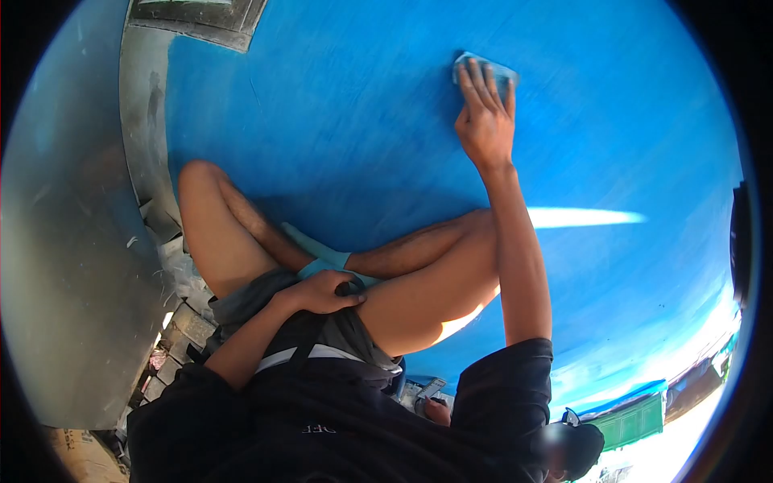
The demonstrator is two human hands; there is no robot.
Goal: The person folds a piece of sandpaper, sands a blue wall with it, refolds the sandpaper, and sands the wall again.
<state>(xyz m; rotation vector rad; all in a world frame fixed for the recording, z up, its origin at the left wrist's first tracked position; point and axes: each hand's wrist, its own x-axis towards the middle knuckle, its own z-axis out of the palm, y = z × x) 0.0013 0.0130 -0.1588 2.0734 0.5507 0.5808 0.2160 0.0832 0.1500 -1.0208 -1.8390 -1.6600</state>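
Note:
My right hand (487, 129) reaches up onto a broad blue painted surface (346, 105). Its fingers lie over a flat, light-blue pad (503, 74) and press it against the paint; whether it is cloth or a sanding sheet I cannot tell. Down in my lap, my left hand (326, 291) rests by my thigh and the dark shorts (354, 334). Its fingers are curled in, with something dark showing between thumb and fingers that I cannot make out.
A grey panel (80, 241) stands along the left side, with rubble and bricks (189, 326) beside it. A grey-framed opening (201, 20) is at the top left. Another person in a dark cap (580, 447) and a green container (632, 419) are at the lower right.

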